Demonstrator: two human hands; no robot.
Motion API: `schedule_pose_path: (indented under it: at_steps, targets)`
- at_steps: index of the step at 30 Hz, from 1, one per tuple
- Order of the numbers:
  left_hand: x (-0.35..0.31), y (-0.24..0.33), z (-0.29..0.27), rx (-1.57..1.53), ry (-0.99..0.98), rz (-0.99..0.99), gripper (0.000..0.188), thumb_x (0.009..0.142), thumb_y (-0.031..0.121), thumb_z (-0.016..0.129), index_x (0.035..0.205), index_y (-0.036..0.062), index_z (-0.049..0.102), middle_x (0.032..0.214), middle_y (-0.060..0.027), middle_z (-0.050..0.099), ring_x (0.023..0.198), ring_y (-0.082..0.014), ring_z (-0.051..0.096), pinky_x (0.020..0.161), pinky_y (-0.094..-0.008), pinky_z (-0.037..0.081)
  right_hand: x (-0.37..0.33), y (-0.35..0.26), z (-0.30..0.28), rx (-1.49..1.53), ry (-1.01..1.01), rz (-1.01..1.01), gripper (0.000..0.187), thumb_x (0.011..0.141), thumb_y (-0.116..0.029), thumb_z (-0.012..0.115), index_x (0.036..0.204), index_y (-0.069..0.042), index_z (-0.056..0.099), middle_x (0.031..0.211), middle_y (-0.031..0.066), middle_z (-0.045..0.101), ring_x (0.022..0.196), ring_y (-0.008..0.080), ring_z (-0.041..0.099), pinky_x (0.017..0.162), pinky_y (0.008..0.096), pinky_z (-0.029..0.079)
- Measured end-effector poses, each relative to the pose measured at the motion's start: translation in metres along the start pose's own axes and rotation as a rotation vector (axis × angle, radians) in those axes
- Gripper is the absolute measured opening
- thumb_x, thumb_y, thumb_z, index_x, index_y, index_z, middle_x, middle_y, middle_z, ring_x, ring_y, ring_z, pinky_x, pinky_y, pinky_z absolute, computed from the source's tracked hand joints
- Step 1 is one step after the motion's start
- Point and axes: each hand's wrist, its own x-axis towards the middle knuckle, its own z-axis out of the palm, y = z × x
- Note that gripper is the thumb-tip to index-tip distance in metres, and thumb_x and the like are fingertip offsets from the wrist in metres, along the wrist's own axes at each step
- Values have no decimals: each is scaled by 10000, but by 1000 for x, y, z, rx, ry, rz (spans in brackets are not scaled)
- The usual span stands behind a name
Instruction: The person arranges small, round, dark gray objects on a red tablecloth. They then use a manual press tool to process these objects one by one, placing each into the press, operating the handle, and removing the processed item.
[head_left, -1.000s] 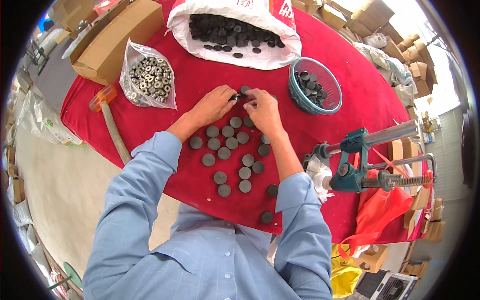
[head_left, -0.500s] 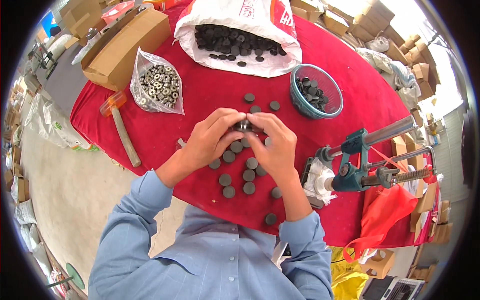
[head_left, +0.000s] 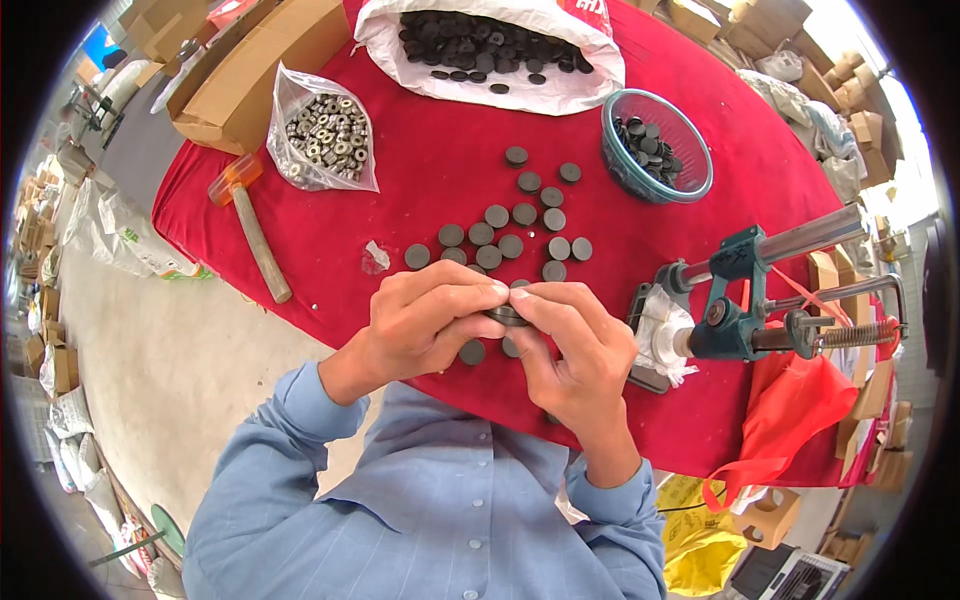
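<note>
A dark disc point(head_left: 508, 316) is held up between both hands, left of the bowl point(head_left: 692, 140) and nearer the body; a step of pressing or aligning by hand appears to be in progress, though its detail is covered. The disc is pinched by the fingers of the left hand point(head_left: 425, 315) on one side and of the right hand point(head_left: 572, 335) on the other. Next, an even squeeze with the disc kept level seems called for. Compared with half a second earlier, it has been brought farther from the bowl, and more loose discs point(head_left: 481, 234) have been uncovered on the desk point(head_left: 430, 150).
</note>
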Motion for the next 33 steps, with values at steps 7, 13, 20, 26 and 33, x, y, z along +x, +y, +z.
schedule_pose_path:
  at_steps: [7, 13, 20, 26, 33]
  targets:
    - [-9, 14, 17, -254, 177, -142, 323, 887, 18, 790, 1198, -2, 707, 1057, -182, 763, 914, -268, 769, 747, -345, 644, -8, -1, 3, 228, 111, 117, 380, 728, 102, 800, 1083, -12, 727, 1018, 134, 733, 809, 246, 716, 662, 324, 582]
    - [-24, 20, 23, -72, 42, -154, 198, 951, -7, 709, 1143, -52, 686, 1019, -204, 760, 880, -255, 760, 725, -339, 626, -34, -1, 5, 43, 92, 93, 324, 750, 68, 800, 1055, 7, 710, 999, 144, 722, 840, 287, 715, 684, 364, 586]
    - [-82, 33, 41, -139, -65, -368, 321, 810, -25, 822, 1113, -12, 716, 966, -149, 770, 804, -271, 762, 677, -334, 622, -91, -14, 5, 189, -25, 413, 277, 802, 56, 785, 1057, 9, 687, 1003, 159, 713, 834, 294, 728, 685, 365, 592]
    - [-84, 27, 31, 286, -197, -457, 777, 803, 315, 896, 1414, -13, 547, 1459, -239, 530, 1337, -401, 525, 1091, -497, 463, -112, 37, -24, -242, 62, 456, 284, 835, 60, 753, 1102, -9, 685, 1077, 165, 697, 949, 336, 720, 775, 399, 596]
    - [-98, 0, 24, 592, -435, -622, 1380, 637, 640, 907, 1660, 40, 202, 1736, -277, 82, 1594, -482, 138, 1255, -612, 203, -134, 55, -34, -427, -161, 519, 452, 931, -77, 713, 1354, 36, 604, 1459, 259, 562, 1261, 424, 622, 1031, 473, 536]
